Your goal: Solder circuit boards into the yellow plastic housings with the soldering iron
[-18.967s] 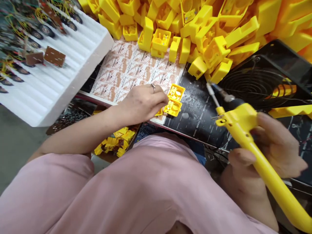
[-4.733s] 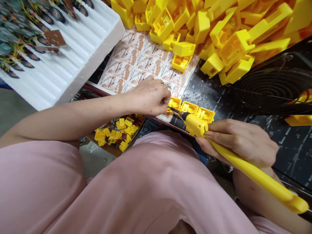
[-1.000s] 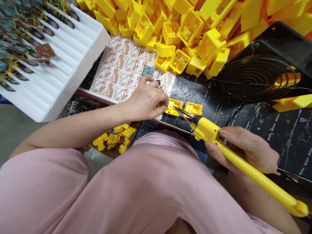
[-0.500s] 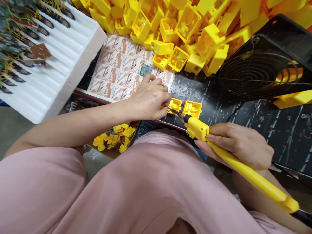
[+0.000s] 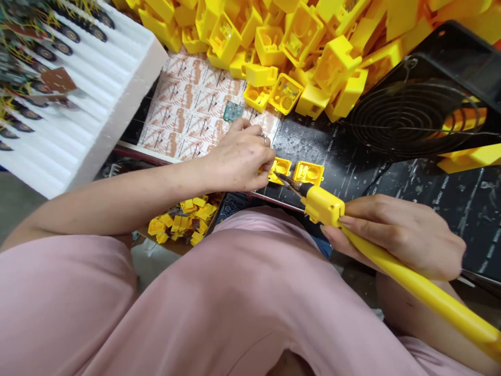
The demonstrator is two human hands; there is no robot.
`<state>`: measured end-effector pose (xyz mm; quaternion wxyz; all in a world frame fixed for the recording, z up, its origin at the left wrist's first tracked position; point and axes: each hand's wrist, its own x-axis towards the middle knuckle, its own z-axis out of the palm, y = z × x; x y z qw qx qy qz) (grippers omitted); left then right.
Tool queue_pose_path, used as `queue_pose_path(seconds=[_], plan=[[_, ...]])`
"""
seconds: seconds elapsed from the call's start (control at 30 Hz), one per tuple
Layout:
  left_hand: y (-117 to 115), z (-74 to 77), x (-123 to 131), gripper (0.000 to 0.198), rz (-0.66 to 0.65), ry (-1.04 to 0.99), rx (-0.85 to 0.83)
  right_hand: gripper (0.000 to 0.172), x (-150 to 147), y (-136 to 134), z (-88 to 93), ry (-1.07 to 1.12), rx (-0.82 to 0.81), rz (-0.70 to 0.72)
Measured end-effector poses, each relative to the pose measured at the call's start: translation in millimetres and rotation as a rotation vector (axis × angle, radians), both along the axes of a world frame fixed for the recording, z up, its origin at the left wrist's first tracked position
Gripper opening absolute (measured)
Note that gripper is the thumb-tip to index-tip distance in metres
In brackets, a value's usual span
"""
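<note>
My left hand (image 5: 246, 156) is closed, its curled fingers at the left side of a small yellow plastic housing (image 5: 282, 166) near the table's front edge. A bit of yellow shows between those fingers, mostly hidden. My right hand (image 5: 407, 235) grips the long yellow handle of what looks like a soldering iron (image 5: 324, 203). Its dark, narrow tip points left and reaches over the housing by my left hand. Just to the right lies a second open housing (image 5: 309, 172). Beyond my left fingertips, a small green circuit board (image 5: 233, 111) rests on printed paper.
A large heap of yellow housings (image 5: 270, 47) covers the back. At right stands a black fan (image 5: 410, 120) with a wire guard. White foam (image 5: 113, 99) at left carries wired parts. Below the table edge, a box holds yellow pieces (image 5: 182, 222). Printed sheets (image 5: 172, 120) cover the table's left part.
My right hand and the yellow iron have shifted right and slightly down, its tip moving a little rightward over the housing. My left hand has stayed nearly still.
</note>
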<state>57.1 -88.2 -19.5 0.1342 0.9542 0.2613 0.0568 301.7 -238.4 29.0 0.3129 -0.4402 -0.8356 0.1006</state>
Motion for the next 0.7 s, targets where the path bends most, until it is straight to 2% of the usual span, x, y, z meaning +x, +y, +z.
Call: queue_pose_path(seconds=[0.1, 0.2, 0.27, 0.37, 0.43, 0.5, 0.6, 0.7], plan=[[-1, 0.3, 1, 0.018, 0.003, 0.016, 0.010, 0.012, -4, 5, -5.8, 0.039, 0.060, 0.035], [-1, 0.3, 2, 0.017, 0.020, 0.016, 0.023, 0.022, -3, 8, -10.6, 0.081, 0.098, 0.081], [-1, 0.4, 2, 0.017, 0.026, 0.017, 0.030, 0.022, -1, 8, -10.7, 0.062, 0.090, 0.098], [0, 1.1, 1, 0.017, 0.013, 0.029, 0.026, 0.012, 5, 2, -7.9, 0.028, 0.046, 0.010], [1, 1.8, 1, 0.017, 0.003, 0.035, 0.023, 0.025, 9, -2, -7.5, 0.017, 0.021, -0.069], [1, 2.8, 2, 0.017, 0.000, 0.044, 0.023, 0.030, 10, -4, -9.6, 0.010, 0.011, -0.090], [1, 5.1, 3, 0.015, -0.001, 0.070, 0.022, 0.024, 9, -3, -14.9, 0.061, 0.038, -0.100], [1, 9.2, -2, 0.015, 0.004, 0.077, 0.003, 0.008, 7, -2, -19.2, 0.176, 0.087, -0.133]])
